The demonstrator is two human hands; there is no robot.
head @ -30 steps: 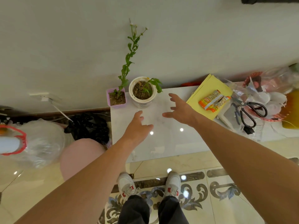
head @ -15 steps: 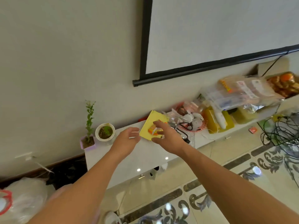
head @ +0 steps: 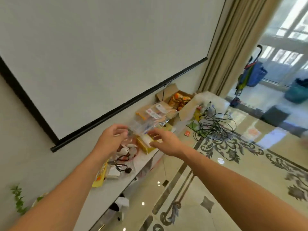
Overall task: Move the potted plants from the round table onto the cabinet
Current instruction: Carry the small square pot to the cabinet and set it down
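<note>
Two potted plants stand at the left end of the white cabinet, at the frame's bottom-left corner. The tall thin green plant shows its stem and leaves; the white round pot beside it is mostly hidden behind my left forearm. My left hand and my right hand are both raised in mid-air in front of me, empty, fingers apart, above the cabinet's cluttered right part. The round table is out of view.
The cabinet top carries a yellow booklet, black scissors, a yellow box, plastic bags and a cardboard box. Tangled black cables lie on the glossy patterned floor. A projection screen hangs above; curtain at right.
My view has swung up and to the right, away from the two pots, which slid to the bottom-left corner. Both hands stayed empty and lifted away from the cabinet top.
</note>
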